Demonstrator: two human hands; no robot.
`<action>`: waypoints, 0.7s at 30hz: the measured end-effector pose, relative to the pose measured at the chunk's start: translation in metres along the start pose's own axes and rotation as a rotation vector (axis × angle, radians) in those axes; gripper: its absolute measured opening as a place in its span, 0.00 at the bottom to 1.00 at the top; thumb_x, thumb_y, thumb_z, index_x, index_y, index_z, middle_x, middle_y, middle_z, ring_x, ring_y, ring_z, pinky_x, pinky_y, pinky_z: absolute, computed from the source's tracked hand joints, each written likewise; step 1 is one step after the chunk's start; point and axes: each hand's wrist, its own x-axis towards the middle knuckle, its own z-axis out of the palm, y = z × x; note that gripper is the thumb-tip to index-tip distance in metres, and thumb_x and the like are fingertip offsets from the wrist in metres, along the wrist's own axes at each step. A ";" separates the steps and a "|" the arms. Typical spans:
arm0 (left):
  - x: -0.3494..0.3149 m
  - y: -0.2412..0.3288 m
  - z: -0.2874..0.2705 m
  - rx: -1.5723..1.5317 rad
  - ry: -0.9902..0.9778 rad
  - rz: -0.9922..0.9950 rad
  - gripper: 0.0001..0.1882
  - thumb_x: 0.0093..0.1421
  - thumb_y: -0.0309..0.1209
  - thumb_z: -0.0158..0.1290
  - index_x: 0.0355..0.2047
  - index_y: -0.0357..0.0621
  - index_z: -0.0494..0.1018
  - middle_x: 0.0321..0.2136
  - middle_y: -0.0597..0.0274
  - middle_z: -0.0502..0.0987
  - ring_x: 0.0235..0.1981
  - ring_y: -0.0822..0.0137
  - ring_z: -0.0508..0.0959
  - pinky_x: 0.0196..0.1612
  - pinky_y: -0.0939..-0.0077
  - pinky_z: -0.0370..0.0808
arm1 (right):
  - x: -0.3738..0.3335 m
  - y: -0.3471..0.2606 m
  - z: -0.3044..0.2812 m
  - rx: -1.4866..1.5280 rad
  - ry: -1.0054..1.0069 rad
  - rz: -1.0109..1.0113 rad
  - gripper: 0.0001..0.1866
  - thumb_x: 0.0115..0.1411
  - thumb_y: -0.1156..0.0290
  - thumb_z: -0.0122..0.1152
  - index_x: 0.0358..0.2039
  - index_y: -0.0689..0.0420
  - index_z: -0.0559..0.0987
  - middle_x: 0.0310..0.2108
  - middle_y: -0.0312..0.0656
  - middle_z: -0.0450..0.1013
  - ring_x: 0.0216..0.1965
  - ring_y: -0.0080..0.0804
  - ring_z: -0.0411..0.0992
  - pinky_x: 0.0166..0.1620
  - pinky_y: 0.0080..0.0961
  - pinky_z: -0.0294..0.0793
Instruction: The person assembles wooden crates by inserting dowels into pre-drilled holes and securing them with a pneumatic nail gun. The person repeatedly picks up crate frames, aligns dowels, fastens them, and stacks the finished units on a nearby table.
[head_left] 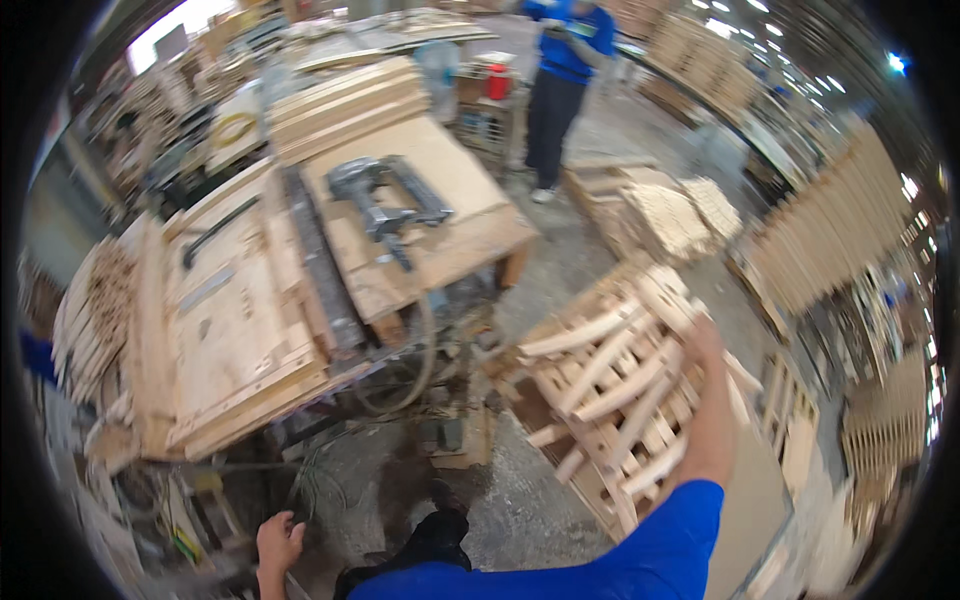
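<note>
My right arm, in a blue sleeve, reaches out over a pile of curved pale wooden pieces (640, 390) on the right. At the pile's far end my right hand (703, 340) lies against a wooden piece (662, 298). Blur and the hand itself hide its fingertips, so I cannot tell whether it grips that piece. Low on the left, my left hand (281, 541) hangs above the floor with its fingers loosely apart and nothing in it. A grey nail gun (385, 200) rests on the workbench (470, 225) ahead, away from both hands.
Left of the nail gun lies a wooden jig (235, 320) with a dark bar (325, 265) beside it. A hose (428, 350) loops off the bench. Stacked boards (350, 105) stand at the back. A co-worker in blue (565, 80) stands beyond, near a pallet of wooden parts (665, 220).
</note>
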 end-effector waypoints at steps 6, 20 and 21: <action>-0.024 0.007 -0.008 0.183 -0.241 -0.171 0.26 0.65 0.45 0.62 0.58 0.44 0.81 0.49 0.45 0.85 0.53 0.43 0.83 0.57 0.50 0.80 | -0.018 -0.067 0.005 -0.158 -0.341 0.011 0.46 0.52 0.47 0.74 0.68 0.54 0.71 0.67 0.51 0.73 0.69 0.50 0.71 0.68 0.52 0.72; 0.038 0.145 0.059 -0.484 -0.266 0.470 0.28 0.65 0.42 0.62 0.60 0.38 0.75 0.48 0.42 0.81 0.54 0.40 0.80 0.54 0.46 0.78 | -0.123 -0.236 -0.130 0.922 -0.013 -0.484 0.36 0.58 0.59 0.73 0.64 0.57 0.72 0.47 0.46 0.76 0.47 0.40 0.79 0.50 0.40 0.83; 0.041 0.155 0.064 -0.628 -0.187 0.578 0.30 0.65 0.42 0.63 0.61 0.37 0.74 0.49 0.42 0.81 0.54 0.40 0.80 0.54 0.47 0.78 | -0.121 -0.248 -0.147 1.009 -0.077 -0.495 0.35 0.59 0.59 0.73 0.64 0.57 0.73 0.46 0.45 0.76 0.47 0.39 0.79 0.50 0.39 0.83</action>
